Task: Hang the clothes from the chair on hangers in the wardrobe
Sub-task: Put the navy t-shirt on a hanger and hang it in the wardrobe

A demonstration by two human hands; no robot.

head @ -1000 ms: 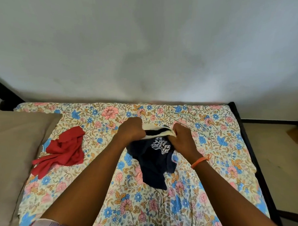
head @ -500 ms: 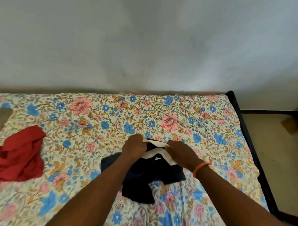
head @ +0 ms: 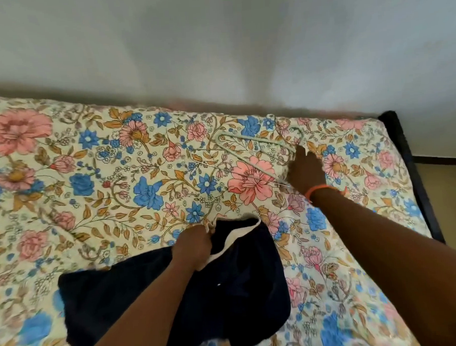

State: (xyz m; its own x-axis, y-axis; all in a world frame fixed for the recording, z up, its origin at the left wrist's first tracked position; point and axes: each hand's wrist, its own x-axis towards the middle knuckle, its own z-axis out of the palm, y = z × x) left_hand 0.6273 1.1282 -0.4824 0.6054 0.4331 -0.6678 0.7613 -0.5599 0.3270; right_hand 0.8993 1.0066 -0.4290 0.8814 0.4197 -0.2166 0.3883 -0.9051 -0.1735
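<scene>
Floral bed (head: 65, 180): one navy shirt (head: 240, 290) gripped by left hand (head: 193, 249); right hand (head: 305, 169) touching hanger (head: 247, 156), grip unclear.

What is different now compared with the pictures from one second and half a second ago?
The right hand let go of the dark blue garment and reached forward to the pale wire hangers lying on the floral bedsheet; whether its fingers grip one yet is unclear. The view also shifted right, so the red cloth is out of frame. The left hand still holds the garment's white collar.
</scene>
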